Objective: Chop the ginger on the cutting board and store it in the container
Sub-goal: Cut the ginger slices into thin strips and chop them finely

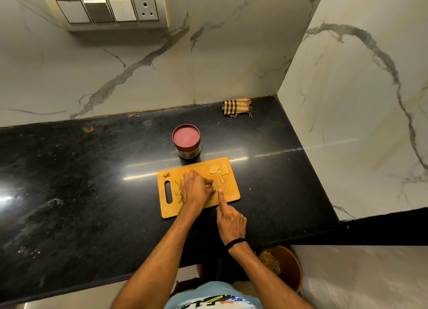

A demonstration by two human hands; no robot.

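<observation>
A printed shirt hem (215, 301) sits at the near edge, and both forearms reach out from it over the black table (92, 169) to the wooden cutting board (232, 194). The left hand (194, 189) lies knuckles-up on the board's middle, fingers curled, their tips pinning a pale piece of ginger (216, 185) at its right side. The right hand (230, 223) hangs at the board's near edge with the index finger stretched straight toward that piece and the rest folded under — a knife may lie beneath it, but no blade or handle shows clearly, so I cannot tell what it holds. More cut slices (218, 169) rest at the far right corner of the board, and thin strips (178, 190) show just left of the left hand. The container (186, 144) stands just beyond the board's far edge, its red lid (186, 136) on.

Ginger should be light, firm and fibrous, and damp on its cut faces — likely to skid or roll under pressure. It is best pinned flat-face down, fingertips tucked back from the cutting line; the loose bits would want scooping together, not picking up singly.
</observation>
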